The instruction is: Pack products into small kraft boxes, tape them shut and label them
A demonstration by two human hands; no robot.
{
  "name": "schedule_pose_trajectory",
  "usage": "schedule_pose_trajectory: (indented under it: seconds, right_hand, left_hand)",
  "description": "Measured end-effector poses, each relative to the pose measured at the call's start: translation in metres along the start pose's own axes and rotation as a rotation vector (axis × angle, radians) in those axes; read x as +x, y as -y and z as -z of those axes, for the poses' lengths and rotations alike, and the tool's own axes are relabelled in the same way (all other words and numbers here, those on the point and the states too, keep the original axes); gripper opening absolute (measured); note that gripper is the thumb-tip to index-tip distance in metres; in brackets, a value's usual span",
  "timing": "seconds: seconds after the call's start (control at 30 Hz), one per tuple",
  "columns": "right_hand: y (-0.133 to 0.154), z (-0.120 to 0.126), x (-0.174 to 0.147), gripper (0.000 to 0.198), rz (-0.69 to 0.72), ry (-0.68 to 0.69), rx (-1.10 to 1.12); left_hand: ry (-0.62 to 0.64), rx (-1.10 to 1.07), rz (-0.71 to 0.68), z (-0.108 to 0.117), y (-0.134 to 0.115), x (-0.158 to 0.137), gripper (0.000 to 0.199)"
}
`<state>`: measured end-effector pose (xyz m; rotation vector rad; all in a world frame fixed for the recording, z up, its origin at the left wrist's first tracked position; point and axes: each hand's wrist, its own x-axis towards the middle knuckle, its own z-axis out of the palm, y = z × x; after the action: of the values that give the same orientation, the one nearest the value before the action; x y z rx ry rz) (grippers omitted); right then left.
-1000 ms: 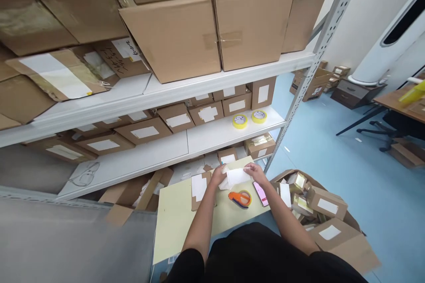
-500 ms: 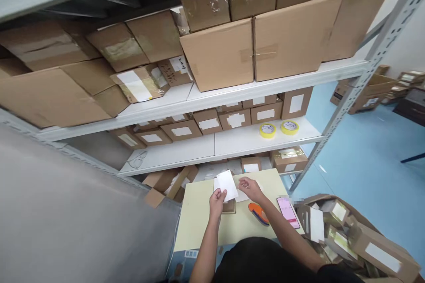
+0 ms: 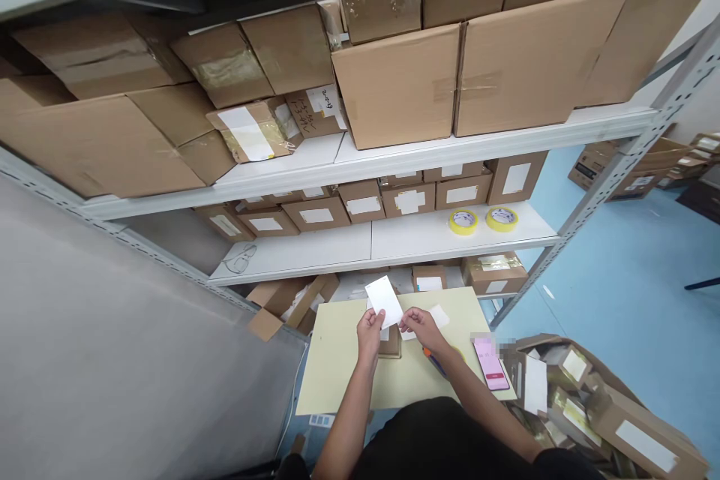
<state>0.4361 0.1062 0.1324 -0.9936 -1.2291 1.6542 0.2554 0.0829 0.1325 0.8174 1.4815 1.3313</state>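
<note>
In the head view my left hand (image 3: 370, 334) pinches a white label (image 3: 384, 301) between thumb and fingers and holds it up over the table. At the label's lower right corner, my right hand (image 3: 421, 326) has its thumb and fingers pinched together on the edge. Under the label lies a small brown cardboard box (image 3: 390, 348), partly covered by white paper. Another white paper piece (image 3: 439, 315) rests beyond my right hand. An orange and blue tool (image 3: 432, 358) is mostly hidden beneath my right forearm; its kind is unclear.
A phone (image 3: 490, 364) lies at the right of the pale yellow table (image 3: 331, 360). Behind stands a metal shelf (image 3: 315, 249) with cardboard boxes and two yellow tape rolls (image 3: 463, 222). To the right, a large carton of packed boxes (image 3: 619, 405) stands on the floor.
My right hand has moved left to the label's corner, closing the gap between them. The right forearm now covers more of the orange tool. The camera view has shifted slightly.
</note>
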Motion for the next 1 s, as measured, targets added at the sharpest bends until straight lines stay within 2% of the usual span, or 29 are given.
schedule_pose_trajectory:
  seconds: [0.23, 0.37, 0.47, 0.8, 1.0]
  right_hand:
    - [0.014, 0.0, -0.005, 0.03, -0.05, -0.135, 0.022]
    - [0.025, 0.0, -0.008, 0.025, -0.051, -0.104, 0.059]
    - [0.031, -0.001, -0.011, 0.023, -0.018, -0.091, 0.079]
    - [0.034, -0.004, -0.014, 0.03, -0.001, -0.089, 0.068]
    - [0.034, -0.001, -0.018, 0.029, 0.008, -0.068, 0.062]
  left_hand:
    - [-0.039, -0.053, 0.011, -0.012, -0.023, -0.008, 0.062]
    - [-0.063, -0.224, -0.001, -0.014, -0.036, -0.011, 0.059]
    - [-0.058, -0.25, -0.005, -0.014, -0.041, -0.014, 0.055]
    - [-0.055, -0.227, -0.022, -0.015, -0.045, -0.025, 0.053]
    - [-0.059, -0.205, -0.029, -0.015, -0.038, -0.024, 0.053]
